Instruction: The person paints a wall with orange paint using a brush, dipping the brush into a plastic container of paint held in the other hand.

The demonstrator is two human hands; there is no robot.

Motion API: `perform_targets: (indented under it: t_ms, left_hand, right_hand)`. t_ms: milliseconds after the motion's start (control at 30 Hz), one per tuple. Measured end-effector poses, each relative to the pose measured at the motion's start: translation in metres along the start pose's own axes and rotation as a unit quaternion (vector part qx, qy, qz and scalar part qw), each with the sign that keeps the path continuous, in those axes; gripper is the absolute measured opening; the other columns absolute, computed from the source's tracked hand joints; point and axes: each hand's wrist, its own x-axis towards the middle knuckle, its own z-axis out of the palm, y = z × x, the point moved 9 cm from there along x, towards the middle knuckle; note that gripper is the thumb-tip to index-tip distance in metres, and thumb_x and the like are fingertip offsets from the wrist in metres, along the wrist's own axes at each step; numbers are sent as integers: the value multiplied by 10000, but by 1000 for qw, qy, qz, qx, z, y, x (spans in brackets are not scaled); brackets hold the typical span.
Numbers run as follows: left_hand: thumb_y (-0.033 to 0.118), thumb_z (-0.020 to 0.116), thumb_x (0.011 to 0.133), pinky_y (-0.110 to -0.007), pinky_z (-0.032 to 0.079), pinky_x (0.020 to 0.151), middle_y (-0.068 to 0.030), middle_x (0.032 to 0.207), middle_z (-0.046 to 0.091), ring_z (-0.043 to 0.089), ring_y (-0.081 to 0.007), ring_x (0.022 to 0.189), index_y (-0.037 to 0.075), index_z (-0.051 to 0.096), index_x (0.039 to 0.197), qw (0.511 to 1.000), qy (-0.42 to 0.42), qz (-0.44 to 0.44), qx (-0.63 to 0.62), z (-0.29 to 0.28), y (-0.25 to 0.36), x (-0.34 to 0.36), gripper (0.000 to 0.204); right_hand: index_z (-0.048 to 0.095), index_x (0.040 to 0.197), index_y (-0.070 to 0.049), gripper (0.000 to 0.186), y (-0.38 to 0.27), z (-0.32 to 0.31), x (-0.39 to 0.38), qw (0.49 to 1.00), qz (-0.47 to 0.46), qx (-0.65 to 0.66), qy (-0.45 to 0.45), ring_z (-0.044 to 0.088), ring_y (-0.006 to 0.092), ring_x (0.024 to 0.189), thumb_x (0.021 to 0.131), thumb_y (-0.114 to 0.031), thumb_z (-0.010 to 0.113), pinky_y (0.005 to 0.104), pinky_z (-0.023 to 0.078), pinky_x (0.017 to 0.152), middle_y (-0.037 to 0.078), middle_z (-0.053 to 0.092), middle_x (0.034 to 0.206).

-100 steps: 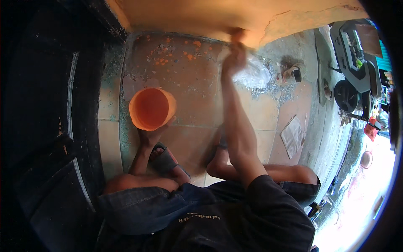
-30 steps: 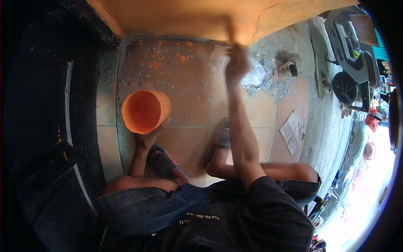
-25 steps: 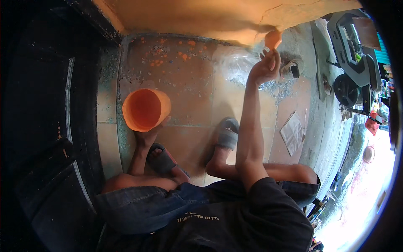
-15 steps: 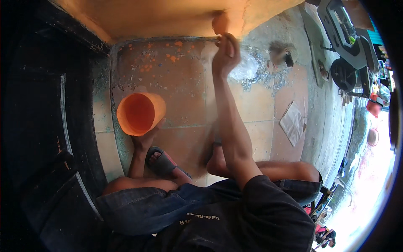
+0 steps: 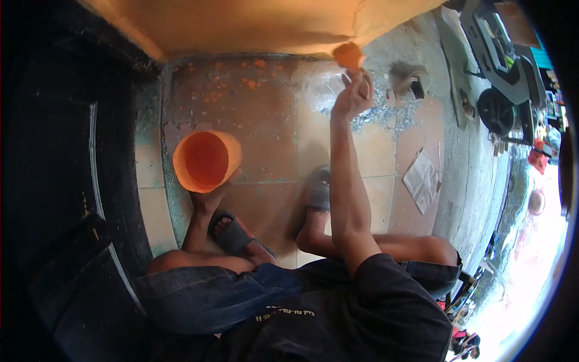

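My left hand [image 5: 208, 200] is closed around the lower side of an orange paint container [image 5: 234, 152], tilted so that its mouth and orange-red inside face up at me. Out ahead, my right hand [image 5: 352, 101] grips a paintbrush [image 5: 348, 56], its handle mostly hidden by the fingers. Orange paint coats the brush head, which is close to the foot of the orange wall [image 5: 241, 29]; whether it touches is unclear. A darker streak runs along the wall just left of the brush.
Orange drips spot the tiled floor [image 5: 253, 151] along the wall. Clear plastic [image 5: 325, 90] and grey flakes lie near my right hand. A folded pale sheet [image 5: 421, 181] rests farther right, with a scooter [image 5: 503, 78] beyond. A dark door [image 5: 54, 181] stands on the left. My sandalled feet are between.
My right hand and the brush have moved right and down toward the wall's foot. The container in my left hand has shifted slightly right.
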Motion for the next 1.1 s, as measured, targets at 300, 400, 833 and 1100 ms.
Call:
perform_targets:
  t_ms: [300, 400, 833, 1100]
  left_hand:
    - [87, 807, 695, -324, 469, 890, -67, 1159, 562, 556, -184, 1048, 41, 493, 1216, 999, 8, 25, 25, 11, 11, -5, 610]
    - [71, 802, 698, -337, 473, 911, -79, 1195, 535, 542, -201, 1086, 41, 461, 1242, 999, 8, 12, 51, 0, 11, -3, 643]
    - [98, 823, 680, -352, 481, 922, -88, 1227, 507, 536, -214, 1102, 41, 433, 1261, 998, 20, -13, 66, -22, 0, -13, 703]
    - [138, 782, 735, -340, 469, 884, -66, 1146, 562, 556, -199, 1040, 41, 488, 1223, 997, 20, 13, 68, 1, 13, -5, 578]
  right_hand:
    - [649, 1048, -6, 195, 61, 58, -34, 989, -29, -135, -54, 619, 140, 677, 884, -44, 550, 249, 504, 555, 101, 658, 881]
    - [650, 1067, -49, 202, 67, 96, -82, 967, 10, -165, -194, 618, 131, 664, 894, -86, 553, 250, 503, 579, 79, 654, 842]
    - [596, 1038, 31, 203, 73, -3, 20, 999, -7, -42, 23, 634, 213, 761, 844, -5, 548, 296, 559, 580, 136, 632, 895]
    - [577, 1052, 29, 189, 121, 76, -79, 994, 102, -8, -30, 644, 213, 767, 881, -40, 536, 315, 542, 675, 143, 647, 869]
